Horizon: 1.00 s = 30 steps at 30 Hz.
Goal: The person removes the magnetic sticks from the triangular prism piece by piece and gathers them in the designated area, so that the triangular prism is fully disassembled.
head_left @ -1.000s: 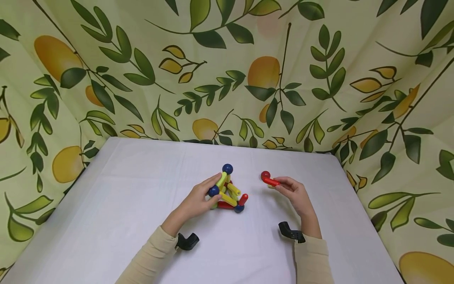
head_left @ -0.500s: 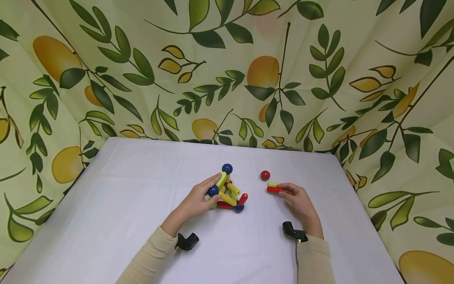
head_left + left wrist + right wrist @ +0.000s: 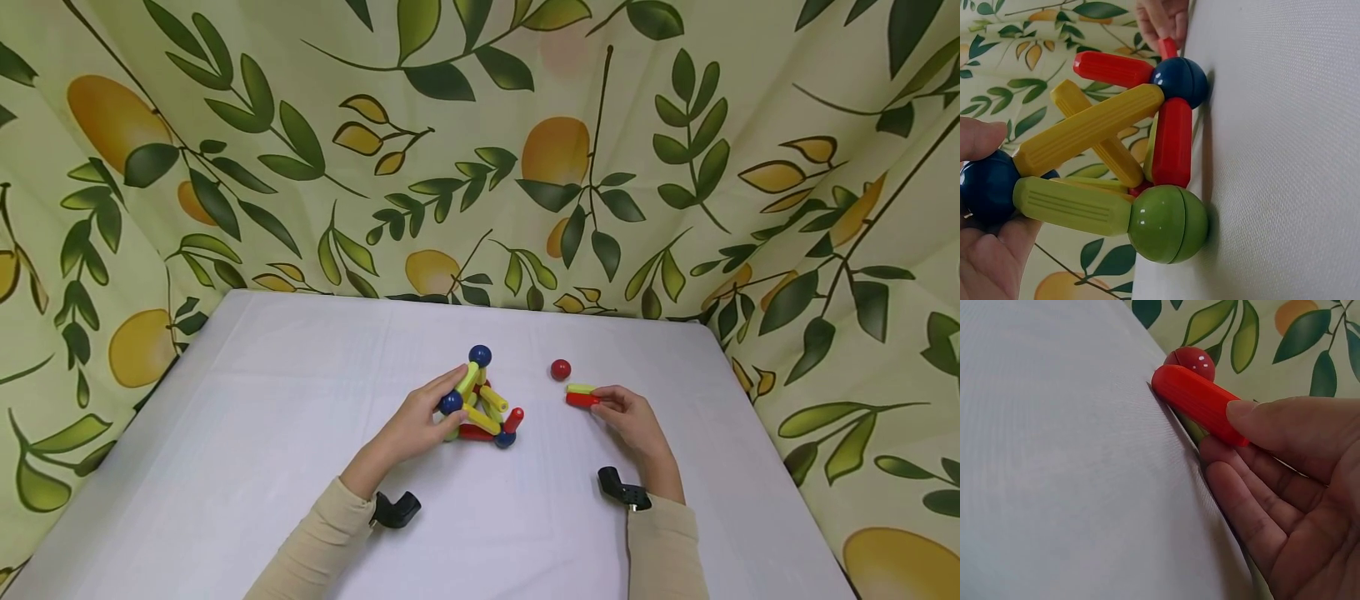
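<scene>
A: Where's the red stick (image 3: 581, 400), & which hand's nearer?

B: R hand (image 3: 633, 421), def. Thumb & fingers are pinched down on the stick's R end, no slack; its L end pokes out free.

A: Long axis?

B: Approx. side to side in the head view, free end aimed L, roughly twd the stick frame (image 3: 482, 419). Lifted off the white cloth (image 3: 540, 500) or not, can't tell.

A: And the L hand (image 3: 416, 425)?

B: Far side of the frame, thumb & fingers curled abt a blue ball (image 3: 452, 402) at its L corner, so prob. steadying it. Frame + a strip of cloth sit btwn the two hands.

A: Nearest bit of frame to that free end?

B: Looks like the second red stick (image 3: 514, 419), tilted up & R off the near-R corner, top end free.

A: Anything crowding the pinch?

B: Yep, a lime stick (image 3: 579, 388) just beyond, nearly parallel; can't tell if the fingertips touch it too. A red ball (image 3: 560, 370) is near, up & L of both.
</scene>
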{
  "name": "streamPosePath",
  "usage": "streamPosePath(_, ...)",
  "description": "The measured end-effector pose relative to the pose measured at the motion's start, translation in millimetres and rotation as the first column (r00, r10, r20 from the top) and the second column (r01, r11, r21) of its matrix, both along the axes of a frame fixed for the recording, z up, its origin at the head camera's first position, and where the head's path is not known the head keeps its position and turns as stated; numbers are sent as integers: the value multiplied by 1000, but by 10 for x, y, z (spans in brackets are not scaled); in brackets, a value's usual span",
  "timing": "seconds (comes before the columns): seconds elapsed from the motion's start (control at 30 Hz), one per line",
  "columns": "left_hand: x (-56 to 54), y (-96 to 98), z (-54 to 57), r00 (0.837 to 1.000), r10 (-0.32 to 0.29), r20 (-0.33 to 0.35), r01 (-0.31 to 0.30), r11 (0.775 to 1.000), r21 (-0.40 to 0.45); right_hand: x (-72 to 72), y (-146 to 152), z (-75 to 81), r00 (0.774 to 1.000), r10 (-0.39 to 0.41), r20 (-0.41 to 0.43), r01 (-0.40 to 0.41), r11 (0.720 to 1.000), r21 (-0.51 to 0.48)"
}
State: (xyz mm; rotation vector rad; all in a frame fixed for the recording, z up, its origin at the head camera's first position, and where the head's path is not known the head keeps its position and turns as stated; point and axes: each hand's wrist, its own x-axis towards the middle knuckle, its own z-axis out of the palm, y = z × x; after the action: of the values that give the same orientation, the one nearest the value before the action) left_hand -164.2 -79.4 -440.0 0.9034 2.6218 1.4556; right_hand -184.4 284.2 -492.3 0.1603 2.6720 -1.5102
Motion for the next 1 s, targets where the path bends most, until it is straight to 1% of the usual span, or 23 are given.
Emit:
streamPosePath(0.3,-12,2,-12,1000,3,2,-3,1000,-8,-4,-5,-5,999,-43,-22,44,998,41)
streamPosePath(0.57,-14,3,-14,1000,-2,-4,2,1000,-4,-12,-25,-22,997,-76,-35,80,988,130)
streamPosePath(0.77,-15,3,-16,1000,2,1,-2,1000,-1,-11,-48,-7,995,-89,-44,95,982,164)
streamPosePath(1.0,-9,4,-10,1000,1,-22,-1,1000,4,16,-54,24,993,-108,-48,115,972,206)
